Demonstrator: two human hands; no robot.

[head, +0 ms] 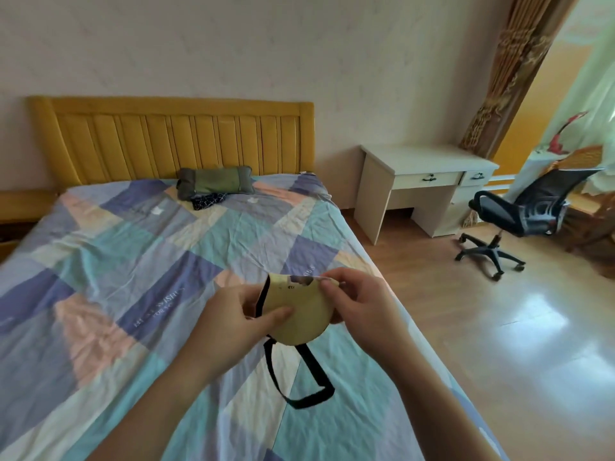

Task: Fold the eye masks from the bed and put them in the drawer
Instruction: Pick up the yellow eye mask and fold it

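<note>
A pale yellow eye mask (301,311), folded in half, is held over the near right part of the bed (133,261). Its black strap (299,377) hangs down in a loop below it. My left hand (243,314) pinches the mask's left side with the thumb on top. My right hand (359,294) grips the mask's upper right edge. A white desk (426,161) against the far wall has two shut drawers: a wide one (427,178) and a small one (476,177).
A green pillow (214,183) and a dark patterned cloth (208,199) lie near the yellow headboard (173,138). A black office chair (522,211) stands on the wooden floor right of the desk. A curtain (506,78) hangs behind it.
</note>
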